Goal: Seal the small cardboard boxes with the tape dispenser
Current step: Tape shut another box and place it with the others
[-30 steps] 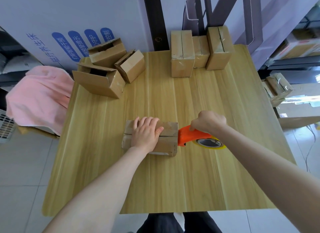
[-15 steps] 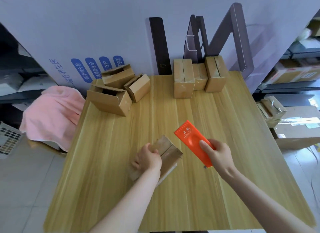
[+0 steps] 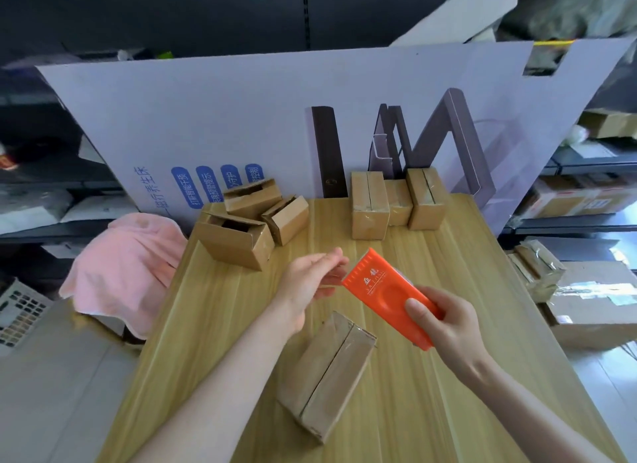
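Two bare hands are seen above a wooden table (image 3: 431, 411). An orange tape dispenser (image 3: 386, 292) is gripped at its near end by the right hand (image 3: 448, 328), the thumb pressed on its top face and the other fingers wrapped beneath; it is held raised over the table, its far end tilted up and away toward the left hand. The left hand (image 3: 310, 283) is held open, fingers extended and loosely spread, nothing clasped in it; its fingertips are just beside the dispenser's far edge, though whether they touch it or a strip of tape cannot be told. One small cardboard box (image 3: 327, 376) is lying on the table below and between the two forearms, turned at an angle, its top flaps closed with a seam running along its length and a glossy strip visible along one side; it is touched by neither hand. Three open cardboard boxes (image 3: 255, 221) are clustered at the far left corner of the table, tipped on their sides with flaps loose. Three closed boxes (image 3: 396, 200) are set in a row at the far edge, glossy on their faces, against a large pale printed cardboard panel (image 3: 241, 118). Beside the table's left edge a pink cloth (image 3: 127, 266) is draped.
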